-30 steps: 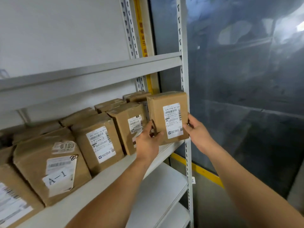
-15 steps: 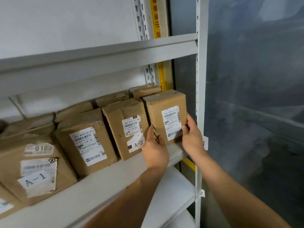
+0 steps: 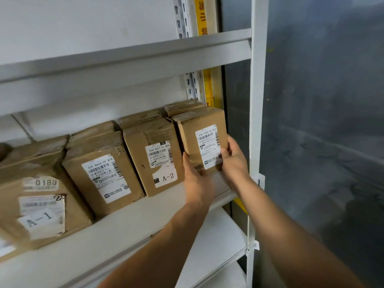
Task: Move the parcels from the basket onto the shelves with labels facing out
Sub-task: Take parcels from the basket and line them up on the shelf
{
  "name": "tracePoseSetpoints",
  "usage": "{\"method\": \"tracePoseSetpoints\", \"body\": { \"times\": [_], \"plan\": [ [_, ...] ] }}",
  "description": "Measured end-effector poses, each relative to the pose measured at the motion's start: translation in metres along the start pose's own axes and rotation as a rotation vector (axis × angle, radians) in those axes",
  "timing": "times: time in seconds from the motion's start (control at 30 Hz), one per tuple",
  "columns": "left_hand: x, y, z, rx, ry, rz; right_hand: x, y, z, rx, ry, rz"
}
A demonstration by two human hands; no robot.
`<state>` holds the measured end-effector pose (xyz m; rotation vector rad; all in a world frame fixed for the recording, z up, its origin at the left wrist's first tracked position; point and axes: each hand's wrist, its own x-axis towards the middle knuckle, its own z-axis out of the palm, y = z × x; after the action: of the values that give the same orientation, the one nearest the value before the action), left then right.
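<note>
Both hands have pushed the parcel (image 3: 200, 138) farther back onto the shelf (image 3: 128, 221), at the right end beside the A-2 box (image 3: 152, 154), left hand (image 3: 196, 179) and right hand (image 3: 233, 161) gripping its sides so its label (image 3: 207, 145) faces out.

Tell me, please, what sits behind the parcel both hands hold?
Behind the parcel held by the left hand and right hand, another brown box's top shows. Its label and lower part are covered.
</note>
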<state>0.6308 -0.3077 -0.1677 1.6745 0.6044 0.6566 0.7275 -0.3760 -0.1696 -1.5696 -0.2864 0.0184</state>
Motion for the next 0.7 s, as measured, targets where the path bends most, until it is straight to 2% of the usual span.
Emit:
{"method": "tracePoseSetpoints", "body": {
  "times": [0.17, 0.4, 0.5, 0.6, 0.7],
  "plan": [
    [-0.001, 0.001, -0.006, 0.041, -0.019, 0.017, 0.004, 0.001, 0.003, -0.09, 0.007, 0.008],
    [0.007, -0.006, -0.013, 0.096, 0.03, 0.102, 0.0, 0.0, 0.004, -0.093, 0.049, 0.027],
    [0.008, -0.008, -0.017, 0.126, 0.031, 0.119, -0.008, -0.007, 0.007, -0.182, 0.048, 0.03],
    [0.005, -0.006, -0.022, 0.105, 0.004, 0.133, -0.018, -0.016, 0.009, -0.288, 0.029, 0.053],
    [0.0, -0.009, -0.029, 0.085, -0.051, 0.132, -0.03, -0.022, 0.012, -0.294, 0.01, 0.037]
  ]
}}
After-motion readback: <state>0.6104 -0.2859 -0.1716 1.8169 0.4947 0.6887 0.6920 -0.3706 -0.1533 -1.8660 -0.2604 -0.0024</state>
